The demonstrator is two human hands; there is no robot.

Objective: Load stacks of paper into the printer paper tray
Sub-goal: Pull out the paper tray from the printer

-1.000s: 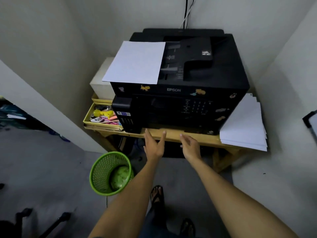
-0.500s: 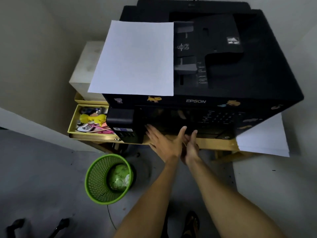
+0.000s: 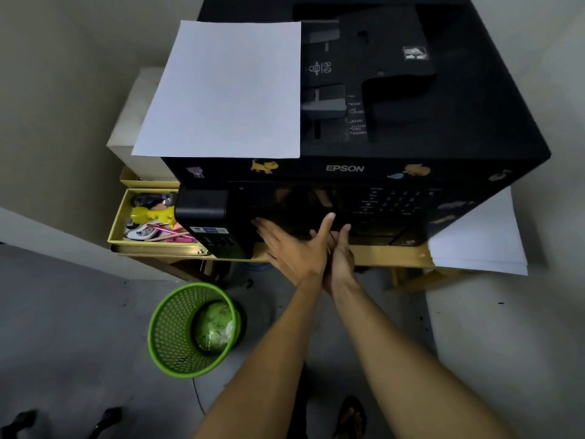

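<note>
A green mesh bin (image 3: 193, 331) stands below a yellow tray (image 3: 152, 245) of oddments.

The left hand (image 3: 296, 248) covers much of the right hand (image 3: 340, 258). The printer's (image 3: 411, 147) far edge is cropped, its dark front recess unreadable. The paper stack (image 3: 481, 245) is partly hidden behind the printer.

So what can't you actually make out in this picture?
- Paper tray: head view, hidden low on the printer front behind the left hand and right hand.
- Right palm: covered by the left hand.
- Keypad labels: too dark and small.
- Paper stack: its far end hidden behind the printer.
</note>
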